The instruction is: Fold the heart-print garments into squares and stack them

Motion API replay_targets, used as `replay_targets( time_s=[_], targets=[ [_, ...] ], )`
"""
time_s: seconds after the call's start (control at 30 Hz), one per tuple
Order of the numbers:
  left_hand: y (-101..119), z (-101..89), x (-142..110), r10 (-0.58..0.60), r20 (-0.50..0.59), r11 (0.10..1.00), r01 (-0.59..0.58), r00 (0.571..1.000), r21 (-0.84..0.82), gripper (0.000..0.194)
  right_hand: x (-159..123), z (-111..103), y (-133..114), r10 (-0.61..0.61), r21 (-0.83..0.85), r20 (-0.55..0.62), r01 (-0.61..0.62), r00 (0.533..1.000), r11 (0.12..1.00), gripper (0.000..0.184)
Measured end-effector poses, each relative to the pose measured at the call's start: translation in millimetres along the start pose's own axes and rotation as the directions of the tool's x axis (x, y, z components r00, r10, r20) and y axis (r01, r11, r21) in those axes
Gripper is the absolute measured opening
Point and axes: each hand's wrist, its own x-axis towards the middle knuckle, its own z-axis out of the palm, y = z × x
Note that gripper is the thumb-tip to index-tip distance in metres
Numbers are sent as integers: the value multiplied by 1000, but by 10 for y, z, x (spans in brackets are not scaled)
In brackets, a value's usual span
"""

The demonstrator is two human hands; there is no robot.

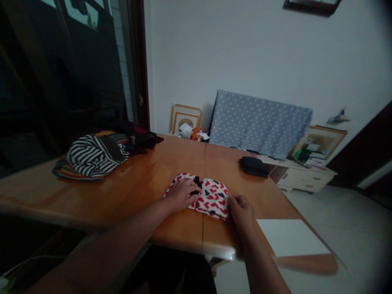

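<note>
A folded white cloth printed with red and black hearts (212, 199) lies flat on the wooden table (122, 188), near its front edge. My left hand (180, 195) rests palm down on the cloth's left part, covering it, with the fingers slightly spread. My right hand (241, 210) sits at the cloth's right edge with its fingers curled. Those fingertips touch the fabric, but I cannot tell whether they grip it.
A heap of striped clothing (94, 156) lies at the table's left, with dark garments (139, 136) behind it. A dark folded item (253, 166) sits to the right. A white sheet (290, 237) lies at the right corner. Behind stand framed pictures (185, 119) and a dotted blue board (257, 122).
</note>
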Motion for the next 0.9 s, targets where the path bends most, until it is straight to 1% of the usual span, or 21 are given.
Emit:
replay_targets(
  time_s=[0.07, 0.13, 0.23, 0.3, 0.4, 0.53, 0.7, 0.9],
  targets=[
    [-5, 14, -9, 18, 17, 1000, -18, 1000, 15, 24, 38, -17, -22, 52, 12, 51, -52, 997, 999, 36],
    [-9, 31, -14, 13, 24, 999, -14, 1000, 40, 24, 71, -36, -87, 126, 4, 129, -127, 984, 992, 38],
    [-22, 61, -30, 15, 0, 998, -15, 1000, 60, 24, 91, -38, -232, 219, -78, 254, -206, 942, 976, 40],
    [-36, 76, -45, 30, -21, 998, -29, 999, 58, 24, 85, -17, -315, 245, -127, 307, -215, 920, 968, 38],
    [-49, 85, -59, 45, -23, 998, -44, 999, 49, 24, 63, 16, -386, 242, -120, 313, -215, 918, 969, 30],
    [-36, 74, -54, 65, 17, 996, -66, 998, 52, 24, 30, 13, -479, 232, -20, 301, -236, 925, 971, 24],
    [-13, 77, -64, 70, 30, 992, -73, 997, 106, 25, 37, 49, -669, 208, 122, 353, -265, 912, 956, 25],
    [-46, 125, -100, 86, 44, 991, -89, 995, 96, 33, 58, 215, -892, 144, 134, 406, -215, 903, 967, 25]
  ],
)
